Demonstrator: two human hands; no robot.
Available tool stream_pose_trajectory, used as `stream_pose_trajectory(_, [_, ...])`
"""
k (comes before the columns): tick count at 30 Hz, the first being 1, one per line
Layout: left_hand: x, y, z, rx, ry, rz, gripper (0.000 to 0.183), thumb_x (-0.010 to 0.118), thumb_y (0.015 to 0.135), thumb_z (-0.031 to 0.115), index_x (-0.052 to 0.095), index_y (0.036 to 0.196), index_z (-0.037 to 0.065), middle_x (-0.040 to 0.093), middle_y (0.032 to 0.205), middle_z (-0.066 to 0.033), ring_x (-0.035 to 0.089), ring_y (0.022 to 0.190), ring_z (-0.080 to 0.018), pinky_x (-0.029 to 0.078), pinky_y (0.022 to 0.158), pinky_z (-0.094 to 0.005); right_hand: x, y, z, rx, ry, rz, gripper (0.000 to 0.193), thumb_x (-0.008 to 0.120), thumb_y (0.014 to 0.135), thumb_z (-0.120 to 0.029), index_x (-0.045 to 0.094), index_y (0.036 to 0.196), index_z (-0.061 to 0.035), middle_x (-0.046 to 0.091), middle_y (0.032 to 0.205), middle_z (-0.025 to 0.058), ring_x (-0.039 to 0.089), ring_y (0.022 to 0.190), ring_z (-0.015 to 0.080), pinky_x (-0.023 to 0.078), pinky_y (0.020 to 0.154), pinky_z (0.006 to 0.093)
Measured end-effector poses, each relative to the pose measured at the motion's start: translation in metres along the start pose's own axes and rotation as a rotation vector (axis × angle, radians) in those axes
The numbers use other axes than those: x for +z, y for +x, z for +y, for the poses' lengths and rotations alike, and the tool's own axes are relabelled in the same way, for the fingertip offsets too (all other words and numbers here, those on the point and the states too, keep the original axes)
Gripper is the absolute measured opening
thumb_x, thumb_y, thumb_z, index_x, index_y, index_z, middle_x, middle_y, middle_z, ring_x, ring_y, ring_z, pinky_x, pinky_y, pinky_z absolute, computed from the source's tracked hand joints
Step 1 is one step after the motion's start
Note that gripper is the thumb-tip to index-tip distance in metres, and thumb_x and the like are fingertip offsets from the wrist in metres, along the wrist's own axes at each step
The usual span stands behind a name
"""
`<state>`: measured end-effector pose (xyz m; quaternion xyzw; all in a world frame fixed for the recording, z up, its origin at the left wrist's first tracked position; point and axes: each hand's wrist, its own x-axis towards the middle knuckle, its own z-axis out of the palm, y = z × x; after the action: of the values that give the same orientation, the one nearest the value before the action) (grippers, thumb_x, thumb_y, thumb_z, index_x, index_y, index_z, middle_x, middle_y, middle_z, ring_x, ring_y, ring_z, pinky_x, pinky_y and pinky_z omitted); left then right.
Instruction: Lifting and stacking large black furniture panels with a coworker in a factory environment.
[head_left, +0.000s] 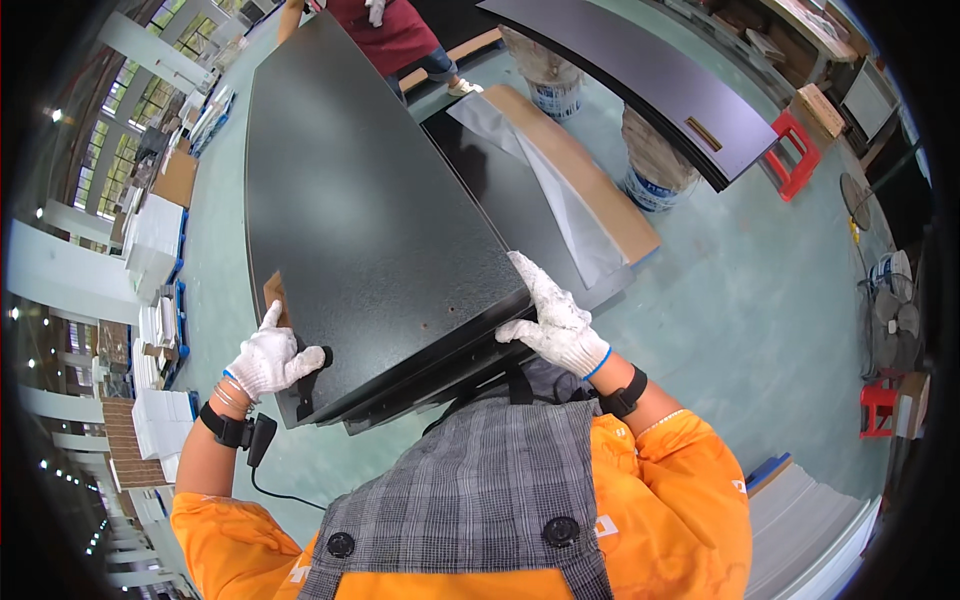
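Note:
A large dark door-like panel [370, 210] stretches away from me, lying on top of other dark panels whose edges show at the near end. It has a cut-out [276, 298] near its left edge and two small holes close to the near edge. My left hand [270, 358], in a white knit glove, holds the near left corner, thumb on top and index finger pointing at the cut-out; its other fingers are partly hidden. My right hand [562, 325], gloved too, grips the near right corner, thumb against the front edge and fingers along the right side.
Beyond the far end stands a co-worker [385, 35] in a dark red apron, one arm at the panel's far left corner. Right of the stack lies brown cardboard [580, 180] with white sheeting. Another dark panel [640, 70] rests on wrapped buckets [655, 160], near a red stool [793, 155].

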<state>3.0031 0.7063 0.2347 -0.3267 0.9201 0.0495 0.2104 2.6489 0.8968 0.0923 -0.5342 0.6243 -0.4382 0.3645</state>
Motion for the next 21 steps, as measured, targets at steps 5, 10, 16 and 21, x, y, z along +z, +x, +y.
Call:
stream_pose_trajectory(5, [0.0040,-0.0006,0.0001,0.033,-0.011,0.086,0.081,0.043,0.092,0.066,0.053,0.048,-0.001,0.049,0.047,-0.0179,0.060,0.058,-0.0392,0.021,0.118,-0.0493,-0.0004,0.0012,0.0036,-0.016,-0.010,-0.008,0.096,0.077,0.073,-0.034,0.029,0.148,0.0011,0.034,0.151,0.0227,0.032,0.141,0.0346,0.028,0.116,0.0388])
stream_pose_trajectory(10, [0.0058,-0.0004,-0.0014,0.028,0.020,0.087,0.080,0.043,0.092,0.065,0.053,0.048,-0.001,0.050,0.048,-0.0185,0.059,0.059,-0.0393,0.023,0.117,-0.0483,-0.0022,0.0014,0.0072,-0.068,-0.034,-0.016,0.093,0.074,0.076,-0.036,0.029,0.148,0.0015,0.033,0.151,0.0231,0.032,0.141,0.0345,0.027,0.116,0.0388])
stream_pose_trajectory(16, [0.0030,-0.0015,-0.0007,0.057,0.004,0.079,0.082,0.040,0.092,0.066,0.054,0.049,-0.002,0.050,0.048,-0.0183,0.059,0.058,-0.0395,0.023,0.117,-0.0483,-0.0061,0.0018,0.0063,-0.081,-0.045,-0.036,0.093,0.073,0.077,-0.039,0.028,0.148,0.0018,0.033,0.151,0.0235,0.032,0.141,0.0346,0.027,0.116,0.0387])
stream_pose_trajectory(21, [0.0001,-0.0023,-0.0007,0.077,0.034,0.029,0.071,0.044,0.096,0.056,0.056,0.055,-0.002,0.052,0.054,-0.0186,0.060,0.065,-0.0397,0.024,0.116,-0.0524,-0.0055,0.0013,0.0053,-0.051,-0.049,-0.049,0.092,0.071,0.078,-0.039,0.028,0.149,0.0011,0.032,0.152,0.0229,0.032,0.141,0.0344,0.027,0.116,0.0384])
